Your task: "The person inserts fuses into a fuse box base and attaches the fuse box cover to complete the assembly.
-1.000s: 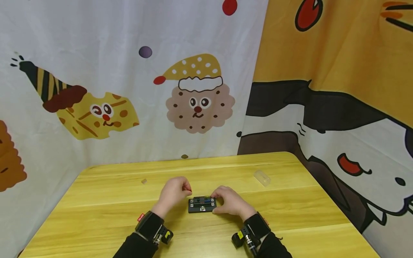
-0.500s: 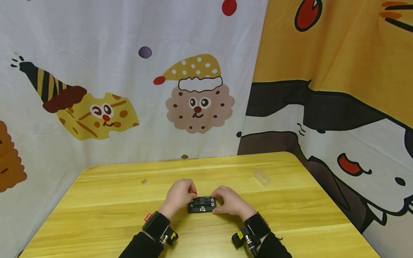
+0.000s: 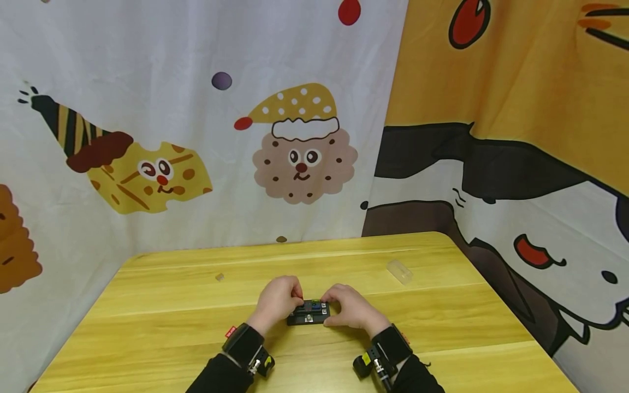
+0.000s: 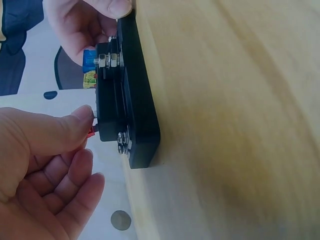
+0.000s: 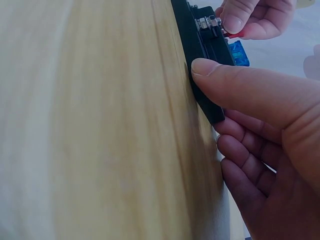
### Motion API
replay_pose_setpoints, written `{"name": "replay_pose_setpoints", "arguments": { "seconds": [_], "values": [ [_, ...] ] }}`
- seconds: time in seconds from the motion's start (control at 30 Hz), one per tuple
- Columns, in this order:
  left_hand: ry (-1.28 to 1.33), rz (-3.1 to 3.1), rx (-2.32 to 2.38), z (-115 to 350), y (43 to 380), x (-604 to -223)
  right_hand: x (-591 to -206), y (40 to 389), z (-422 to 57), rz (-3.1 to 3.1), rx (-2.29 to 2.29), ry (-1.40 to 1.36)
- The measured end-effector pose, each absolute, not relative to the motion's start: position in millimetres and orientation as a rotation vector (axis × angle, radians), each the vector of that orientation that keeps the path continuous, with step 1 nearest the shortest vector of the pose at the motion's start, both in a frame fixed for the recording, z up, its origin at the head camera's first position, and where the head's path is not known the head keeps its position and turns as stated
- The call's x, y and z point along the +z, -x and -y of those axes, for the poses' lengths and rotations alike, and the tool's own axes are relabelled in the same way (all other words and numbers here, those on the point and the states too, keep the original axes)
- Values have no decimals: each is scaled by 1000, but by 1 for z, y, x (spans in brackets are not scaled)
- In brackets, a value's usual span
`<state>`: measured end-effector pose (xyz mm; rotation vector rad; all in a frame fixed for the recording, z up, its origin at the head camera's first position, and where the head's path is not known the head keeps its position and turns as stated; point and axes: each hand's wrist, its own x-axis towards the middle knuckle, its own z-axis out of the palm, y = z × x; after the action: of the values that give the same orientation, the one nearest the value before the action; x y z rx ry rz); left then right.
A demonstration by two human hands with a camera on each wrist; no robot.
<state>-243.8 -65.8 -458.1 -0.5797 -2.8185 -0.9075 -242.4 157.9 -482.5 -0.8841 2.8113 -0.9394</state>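
Observation:
A black fuse block with metal studs and nuts lies on the wooden table. Between thumb and fingertips, my left hand pinches a red blade fuse at the left end of the block's top, its prongs against or partly in the block. How deep they sit I cannot tell. My right hand grips the block's right end, thumb on the near side and fingers behind. A blue blade fuse stands in the block near that hand. Beside it is a yellow fuse, partly hidden in the left wrist view.
On the wooden table, a clear plastic container lies at the back right. A small brownish piece lies at the back left. A printed cloth hangs behind the table's far edge.
My left hand has moved right and slightly down, bringing the red blade fuse from beside the fuse block onto its left end. My right hand keeps its grip in the same place.

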Motion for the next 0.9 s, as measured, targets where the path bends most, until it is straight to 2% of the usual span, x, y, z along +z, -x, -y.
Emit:
{"name": "replay_pose_setpoints", "arguments": {
  "seconds": [0.9],
  "values": [
    [609,2798,-752,60,242,-459,-486,245,-158,-2816,-929,865]
  ]
}}
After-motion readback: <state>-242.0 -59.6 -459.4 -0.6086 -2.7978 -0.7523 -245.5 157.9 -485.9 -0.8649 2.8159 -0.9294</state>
